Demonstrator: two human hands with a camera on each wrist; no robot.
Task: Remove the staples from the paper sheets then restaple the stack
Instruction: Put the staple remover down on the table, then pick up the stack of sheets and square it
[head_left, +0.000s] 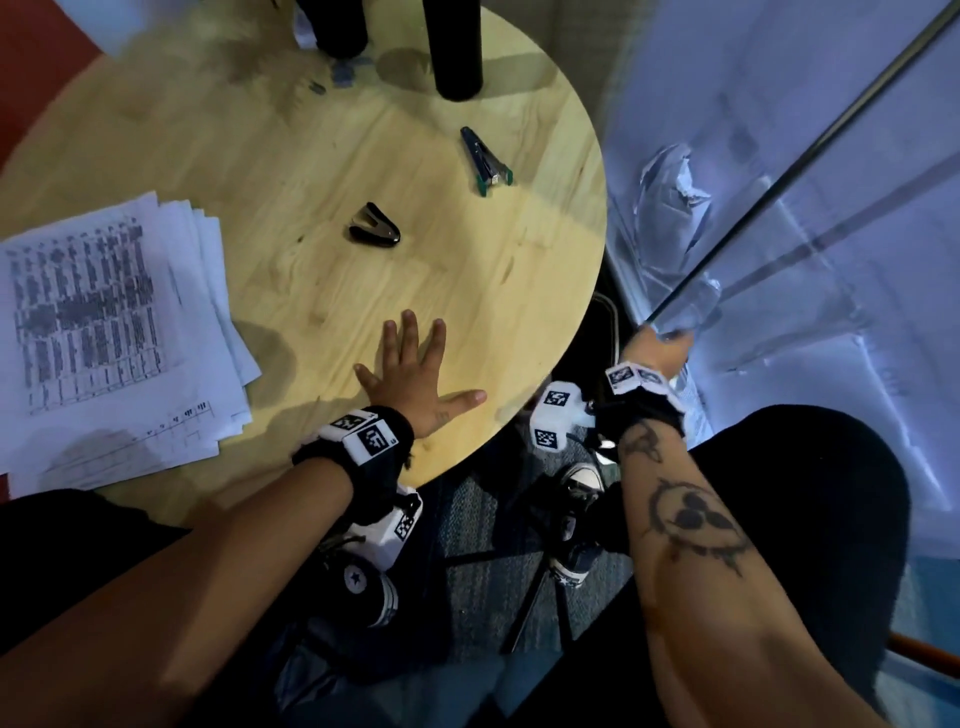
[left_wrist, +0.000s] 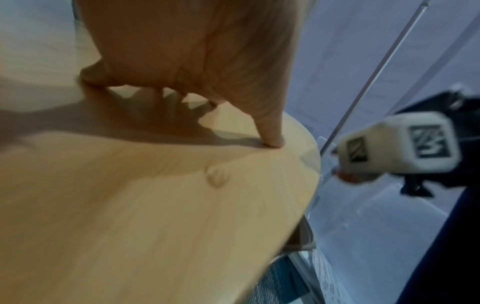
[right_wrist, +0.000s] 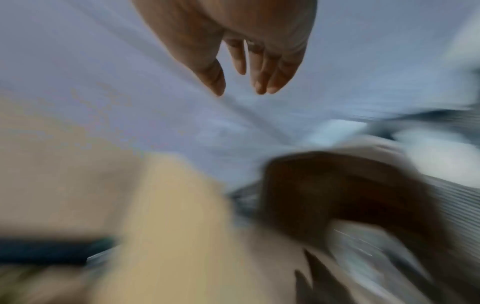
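A fanned stack of printed paper sheets (head_left: 114, 322) lies at the left of the round wooden table (head_left: 291, 156). A black staple remover (head_left: 374, 226) sits mid-table, and a dark stapler (head_left: 485, 156) lies farther back to the right. My left hand (head_left: 415, 364) rests flat on the table near its front edge with the fingers spread, holding nothing; the left wrist view shows the left hand (left_wrist: 192, 61) pressing on the wood. My right hand (head_left: 657, 345) reaches off the table's right side to a clear plastic bin. In the blurred right wrist view the right hand (right_wrist: 249, 78) has straight, empty fingers.
The clear plastic bin (head_left: 779, 218) with a dark rod along its edge stands right of the table, with crumpled white paper (head_left: 675, 176) inside. Two black cylinders (head_left: 452, 47) stand at the table's back. My shoes and carpet show below the table edge.
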